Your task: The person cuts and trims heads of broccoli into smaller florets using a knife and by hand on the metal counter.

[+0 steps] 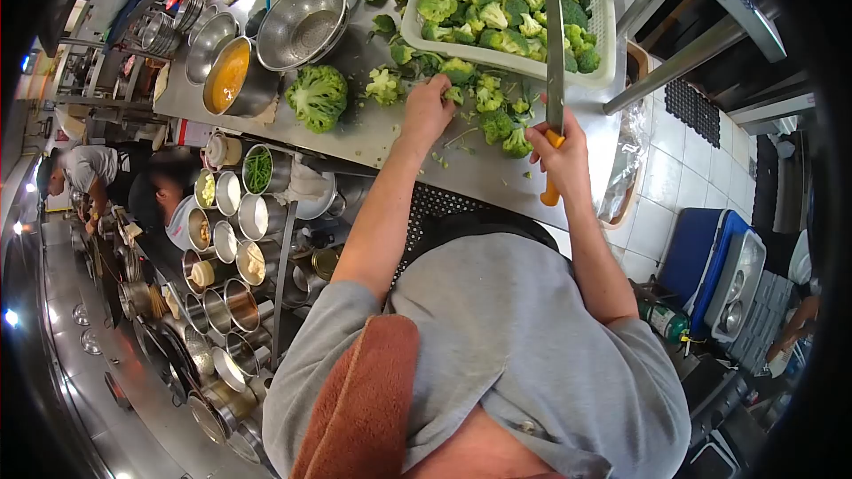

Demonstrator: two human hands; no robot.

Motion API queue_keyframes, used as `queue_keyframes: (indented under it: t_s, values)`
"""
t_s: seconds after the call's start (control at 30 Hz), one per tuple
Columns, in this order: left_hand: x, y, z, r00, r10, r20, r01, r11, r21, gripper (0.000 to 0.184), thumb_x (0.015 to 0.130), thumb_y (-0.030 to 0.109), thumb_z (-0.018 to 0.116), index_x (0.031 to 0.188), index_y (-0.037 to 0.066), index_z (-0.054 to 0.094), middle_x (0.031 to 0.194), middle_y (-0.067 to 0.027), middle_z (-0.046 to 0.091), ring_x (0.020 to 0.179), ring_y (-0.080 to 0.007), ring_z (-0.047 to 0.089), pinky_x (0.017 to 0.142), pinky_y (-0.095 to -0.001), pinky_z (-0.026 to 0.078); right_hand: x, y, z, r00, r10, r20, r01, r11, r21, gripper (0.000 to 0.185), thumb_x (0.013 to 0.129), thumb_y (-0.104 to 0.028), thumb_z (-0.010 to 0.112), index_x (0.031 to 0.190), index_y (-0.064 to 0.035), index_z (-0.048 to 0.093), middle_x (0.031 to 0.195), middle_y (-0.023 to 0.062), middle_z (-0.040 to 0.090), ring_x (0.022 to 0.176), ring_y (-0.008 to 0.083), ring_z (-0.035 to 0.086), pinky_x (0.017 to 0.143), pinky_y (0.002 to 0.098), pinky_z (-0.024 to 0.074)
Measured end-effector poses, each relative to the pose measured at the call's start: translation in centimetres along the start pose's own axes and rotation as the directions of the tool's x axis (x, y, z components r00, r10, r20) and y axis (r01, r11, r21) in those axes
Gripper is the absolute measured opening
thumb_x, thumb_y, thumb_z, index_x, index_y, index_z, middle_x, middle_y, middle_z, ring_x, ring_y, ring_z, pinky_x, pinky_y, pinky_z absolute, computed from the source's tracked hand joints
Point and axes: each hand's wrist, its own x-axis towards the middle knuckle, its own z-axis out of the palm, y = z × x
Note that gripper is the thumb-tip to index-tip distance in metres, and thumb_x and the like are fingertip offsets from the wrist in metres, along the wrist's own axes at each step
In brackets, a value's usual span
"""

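My right hand [568, 155] grips the yellow handle of a long kitchen knife [555, 53], whose blade points away from me, across the front of a white basket [568, 75] of cut broccoli. With bent fingers, my left hand [428, 111] pinches a small broccoli floret [455, 96] at the steel worktop. Loose broccoli florets [488, 93] and trimmings lie between my hands. A whole broccoli head [317, 98] rests to the left of my left hand.
Left on the worktop stand a steel colander [303, 25] and a pot of orange liquid [232, 75]. Below, several steel containers hold ingredients, including chopped green pieces [258, 168]. A co-worker [89, 168] is at the far left. A blue cooler [695, 253] stands on the right.
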Motion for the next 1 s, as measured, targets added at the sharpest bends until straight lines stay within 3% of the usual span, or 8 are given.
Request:
queue_keyframes:
  t_s: [0.13,0.2,0.3,0.4,0.6,0.83,0.93,1.0]
  values:
    - [-1.8,-0.4,0.5,0.991,0.084,-0.102,-0.098,0.986,-0.136,0.029,0.075,0.001,0.074,0.098,0.004,0.056,0.107,-0.0144,0.067,0.088,-0.0285,0.066,0.075,-0.0387,0.054,0.2,-0.1,0.9,0.997,0.029,0.076,-0.026,0.999,-0.045,0.05,0.09,-0.004,0.07,0.137,-0.0038,0.053,0.08,0.005,0.062,0.06,0.0103,0.056,0.051,0.0264,0.0454]
    - [-2.2,-0.9,1.4,0.981,-0.071,-0.182,-0.098,0.629,-0.771,0.029,0.076,0.0,0.075,0.09,0.003,0.05,0.103,-0.0092,0.066,0.079,-0.0162,0.063,0.069,-0.0311,0.052,0.3,1.5,1.4,0.994,-0.074,0.086,0.083,0.991,-0.101,0.049,0.092,-0.01,0.07,0.138,-0.0043,0.053,0.08,0.0049,0.06,0.063,0.0112,0.056,0.054,0.0273,0.0457]
    - [-4.7,3.0,-1.4,0.981,-0.184,-0.056,0.059,0.565,-0.823,0.03,0.078,-0.001,0.075,0.084,0.004,0.047,0.101,-0.006,0.064,0.077,-0.0081,0.057,0.066,-0.0244,0.049,-0.1,1.4,1.4,0.978,-0.099,0.182,0.132,0.974,-0.183,0.05,0.101,-0.031,0.059,0.143,-0.0058,0.049,0.078,0.0048,0.056,0.07,0.0143,0.053,0.064,0.0297,0.0455]
    - [-6.0,4.5,-1.8,0.978,-0.158,-0.136,-0.02,0.579,-0.815,0.031,0.078,0.0,0.076,0.083,0.004,0.047,0.099,-0.0057,0.063,0.075,-0.0055,0.054,0.064,-0.0222,0.047,-1.3,0.3,2.2,0.933,-0.085,0.35,0.106,0.993,-0.042,0.053,0.105,-0.038,0.044,0.15,-0.0081,0.043,0.074,0.0066,0.053,0.068,0.0179,0.05,0.065,0.0324,0.0435]
    - [-7.0,5.2,-2.0,0.975,-0.113,-0.189,-0.077,0.628,-0.774,0.032,0.078,0.001,0.078,0.081,0.004,0.046,0.093,-0.0045,0.061,0.074,-0.0054,0.053,0.063,-0.0214,0.046,-1.9,-1.5,3.4,0.876,-0.214,0.433,0.314,0.934,-0.173,0.053,0.103,-0.031,0.05,0.151,-0.0103,0.041,0.071,0.0121,0.049,0.064,0.0222,0.048,0.064,0.0354,0.0427]
    - [-8.1,7.1,-3.2,0.973,-0.148,-0.174,-0.011,0.729,-0.684,0.029,0.078,0.001,0.077,0.081,0.003,0.048,0.09,-0.0054,0.062,0.078,-0.0078,0.058,0.069,-0.0247,0.052,-1.7,-0.3,4.4,0.885,-0.281,0.371,0.334,0.938,-0.087,0.053,0.102,-0.028,0.054,0.15,-0.009,0.041,0.071,0.0095,0.052,0.062,0.02,0.047,0.061,0.0339,0.0415]
    - [-8.1,7.1,-3.0,0.963,0.084,-0.258,-0.243,0.685,-0.687,0.028,0.079,0.002,0.078,0.082,0.005,0.05,0.09,-0.0041,0.063,0.08,-0.0096,0.061,0.075,-0.0246,0.051,-0.4,0.4,3.9,0.949,-0.149,0.276,0.174,0.982,-0.07,0.054,0.103,-0.032,0.054,0.15,-0.0091,0.039,0.074,0.0065,0.056,0.062,0.016,0.05,0.06,0.0313,0.0425]
    - [-8.0,7.4,-3.9,0.939,0.184,-0.291,-0.308,0.827,-0.47,0.027,0.076,-0.001,0.076,0.083,0.003,0.051,0.1,-0.011,0.067,0.089,-0.0199,0.066,0.081,-0.0306,0.055,-0.3,-0.7,3.1,0.956,0.052,0.289,-0.092,0.988,0.127,0.061,0.1,-0.028,0.061,0.152,-0.0091,0.036,0.079,0.0047,0.06,0.065,0.0116,0.053,0.06,0.0279,0.0441]
